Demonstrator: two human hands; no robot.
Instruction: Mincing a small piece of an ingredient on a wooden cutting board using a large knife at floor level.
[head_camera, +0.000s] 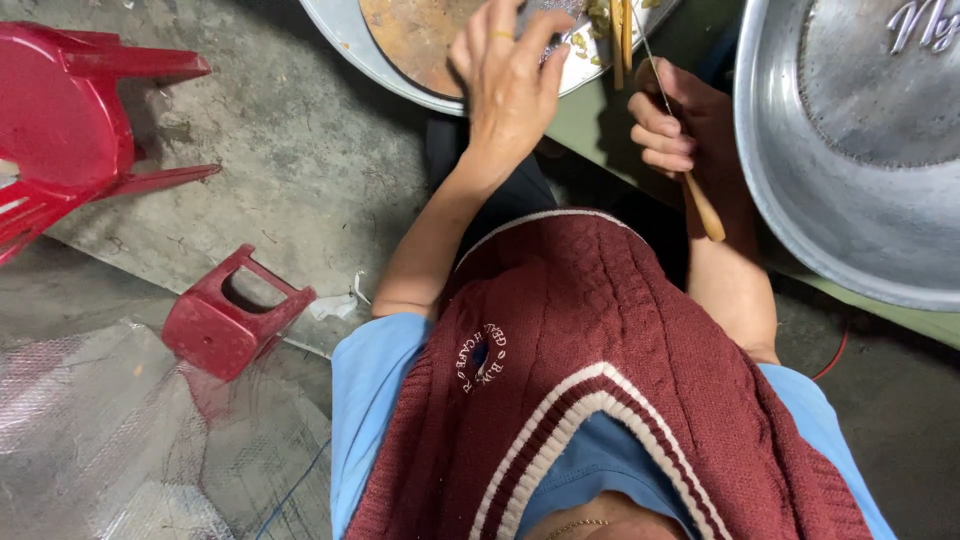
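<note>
Hands first: our left hand (510, 75) lies spread, fingers loosely open, over the board (415, 35) in the near tray (345, 35), pressing on something small at the fingertips; we cannot tell what it pins or whether it grips it. Our right hand (672, 125) is closed around a knife (690, 170) with a wooden handle, thin blade slanting up toward the left fingertips.

Going down in size: the bare concrete floor (300, 180) runs under everything. A big empty metal basin (850, 150) fills the upper right, resting on a green surface (590, 120). The tray sits at top centre, holding the round brown board, and on its right part are pale yellowish chopped bits (590, 30) beside two long yellowish strips (620, 40). A red plastic chair (60, 120) stands at far left. Clear plastic sheeting (100, 440) covers the lower left floor. A small red stool (230, 320) lies tipped just above it. A thin red cord (835, 355) shows at the right, below the basin.

We judge the chief risk to be the blade: its tip points straight at our left fingers, and the hand hides what lies beneath, so a slip of the steel could nick a fingertip. The tray overhangs toward our lap; heavy pressing on its near rim might tilt it and spill the bits.
</note>
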